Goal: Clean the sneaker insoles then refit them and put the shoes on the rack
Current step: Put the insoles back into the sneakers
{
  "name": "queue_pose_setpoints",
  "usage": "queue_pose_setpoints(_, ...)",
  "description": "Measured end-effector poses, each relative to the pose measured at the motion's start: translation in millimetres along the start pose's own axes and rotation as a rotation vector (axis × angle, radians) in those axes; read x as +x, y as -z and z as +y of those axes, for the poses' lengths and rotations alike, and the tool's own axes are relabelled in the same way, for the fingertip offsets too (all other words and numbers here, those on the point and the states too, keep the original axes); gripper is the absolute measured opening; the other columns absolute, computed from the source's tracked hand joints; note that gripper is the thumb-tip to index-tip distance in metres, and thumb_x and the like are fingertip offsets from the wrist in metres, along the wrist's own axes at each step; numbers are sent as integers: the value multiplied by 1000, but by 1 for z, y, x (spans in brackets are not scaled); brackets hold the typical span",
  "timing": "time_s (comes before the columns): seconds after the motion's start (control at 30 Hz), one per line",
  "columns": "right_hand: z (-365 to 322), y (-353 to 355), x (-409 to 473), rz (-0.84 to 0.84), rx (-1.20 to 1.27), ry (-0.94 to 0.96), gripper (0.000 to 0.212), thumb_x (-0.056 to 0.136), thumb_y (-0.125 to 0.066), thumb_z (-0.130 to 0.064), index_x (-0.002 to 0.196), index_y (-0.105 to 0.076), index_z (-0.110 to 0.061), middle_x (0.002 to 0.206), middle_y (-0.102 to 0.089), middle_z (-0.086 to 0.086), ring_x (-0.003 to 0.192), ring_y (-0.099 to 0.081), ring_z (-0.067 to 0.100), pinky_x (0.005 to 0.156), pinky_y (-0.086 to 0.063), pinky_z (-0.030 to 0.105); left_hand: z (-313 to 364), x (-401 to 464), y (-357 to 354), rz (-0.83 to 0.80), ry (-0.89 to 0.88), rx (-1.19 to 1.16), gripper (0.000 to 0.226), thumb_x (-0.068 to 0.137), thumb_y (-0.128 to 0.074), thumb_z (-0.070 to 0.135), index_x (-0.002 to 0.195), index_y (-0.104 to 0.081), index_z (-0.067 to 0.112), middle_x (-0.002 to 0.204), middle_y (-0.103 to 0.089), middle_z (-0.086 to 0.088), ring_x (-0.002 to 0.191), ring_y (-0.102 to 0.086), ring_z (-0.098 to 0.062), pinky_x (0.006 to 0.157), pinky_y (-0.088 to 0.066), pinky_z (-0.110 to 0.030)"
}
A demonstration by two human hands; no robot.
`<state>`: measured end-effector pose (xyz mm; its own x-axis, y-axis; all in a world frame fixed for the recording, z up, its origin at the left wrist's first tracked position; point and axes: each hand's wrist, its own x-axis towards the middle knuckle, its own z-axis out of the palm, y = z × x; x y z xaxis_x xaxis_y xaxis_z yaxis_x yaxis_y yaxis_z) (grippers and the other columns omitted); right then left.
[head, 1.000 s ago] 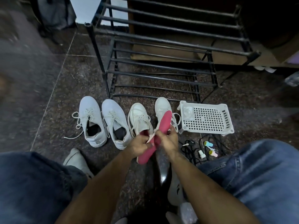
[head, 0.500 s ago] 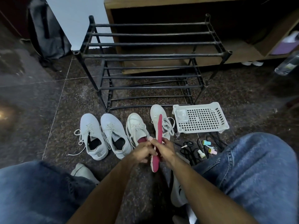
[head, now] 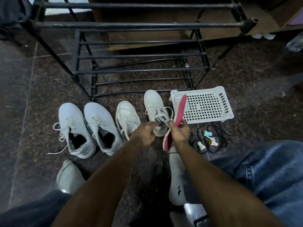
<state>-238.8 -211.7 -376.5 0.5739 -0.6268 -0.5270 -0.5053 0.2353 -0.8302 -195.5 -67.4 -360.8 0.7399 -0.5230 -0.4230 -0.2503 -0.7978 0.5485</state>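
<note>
The right hand [head: 179, 131] gripped a pink insole [head: 177, 115] near its middle, fingers curled round it, the toe end raised over the corner of a white basket [head: 205, 105] and the heel end pointing down toward the floor [head: 32, 95]. The left hand [head: 144, 133] reached toward the mouth of the nearest sneaker [head: 155, 110], fingers curled at its laces or collar; whether it actually pinched them could not be told.

That sneaker was one of a white pair, its mate [head: 127, 118] just beside it to the left. Further left stood a pale grey pair [head: 88, 128], mouths dark and open; whether insoles lay inside either could not be seen. All four shoes stood on the floor in front of the rack [head: 139, 69], whose visible bars carried nothing.

Right of the hands, below the basket, lay a tangle of dark cord [head: 211, 141] and a few small coloured bottles [head: 209, 138].

Judged from this arrangement, the task was at an early or middle stage: one insole was out of its shoe and in hand, either about to be cleaned or about to be refitted, which the picture did not settle. Refitting and moving every shoe onto the rack remained to be done.
</note>
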Motion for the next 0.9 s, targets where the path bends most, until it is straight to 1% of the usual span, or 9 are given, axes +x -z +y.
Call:
queue_pose_setpoints(0.07, -2, 1, 10, 15, -8, 8, 43, 79, -77, -16, 118, -61, -6, 82, -65, -8, 78, -62, 13, 84, -49, 29, 1, 13, -2, -121, -49, 245, 67, 89, -51, 20, 150, -26, 32, 157, -28, 9, 141, -31, -21, 111, -32, -43)
queue_pose_setpoints(0.13, -2, 0, 15, 11, -22, 15, 42, 79, -78, -16, 117, -61, -9, 82, -65, -10, 76, -62, 8, 85, -49, 27, 4, 20, -5, -205, -32, 390, 73, 90, -52, 23, 152, -15, 34, 159, -20, 10, 139, -32, -24, 108, -31, -47)
queue_pose_setpoints(0.2, 0, -1, 15, 11, -37, 19, 44, 77, -78, -17, 118, -61, -11, 85, -68, -7, 79, -65, 10, 85, -52, 29, 9, 20, -7, -207, -11, 424, 71, 88, -53, 22, 150, -20, 33, 153, -30, 7, 133, -39, -27, 103, -32, -48)
queue_pose_setpoints(0.33, 9, -2, 9, -20, -33, 7, 44, 76, -78, -16, 117, -62, -9, 92, -70, 4, 77, -66, 19, 80, -56, 35, 14, 8, -10, -214, 8, 479, 47, 90, -50, 32, 137, -47, 29, 138, -48, 2, 129, -42, -23, 107, -27, -48)
queue_pose_setpoints(0.47, 17, -4, -3, -66, -4, -18, 33, 78, -77, -13, 107, -62, -15, 89, -70, -2, 81, -66, 16, 81, -53, 31, 5, -15, -17, -101, 55, 201, 28, 92, -47, 35, 112, -66, 30, 116, -67, 1, 106, -61, -21, 96, -42, -37)
queue_pose_setpoints(0.57, 20, -3, -10, -60, 10, -6, 36, 80, -76, -12, 113, -61, -14, 91, -68, -4, 82, -65, 14, 76, -50, 22, 4, -20, -18, 125, 138, -22, 19, 93, -50, 31, 105, -64, 26, 109, -67, -1, 97, -64, -25, 82, -50, -35)
queue_pose_setpoints(0.63, 24, -4, -12, -29, 11, -5, 43, 79, -77, -14, 118, -60, -10, 93, -68, -4, 84, -64, 14, 79, -50, 23, 8, -14, -17, 190, 193, -51, 23, 93, -53, 36, 112, -59, 25, 116, -61, -2, 100, -63, -29, 81, -51, -38)
queue_pose_setpoints(0.77, 33, -4, -12, 58, -13, -51, 51, 77, -78, -21, 123, -58, -12, 102, -69, 1, 92, -65, 18, 92, -50, 33, 16, 8, -15, 101, 305, 35, 50, 90, -58, 48, 130, -45, 21, 129, -50, -4, 113, -58, -31, 82, -48, -41)
queue_pose_setpoints(0.9, 36, -2, -11, 60, 1, -76, 49, 79, -77, -16, 123, -56, -12, 101, -67, 2, 94, -64, 21, 90, -50, 32, 16, 26, -8, 96, 218, 320, 30, 94, -50, 36, 120, -53, 20, 119, -58, -5, 105, -61, -29, 71, -40, -35)
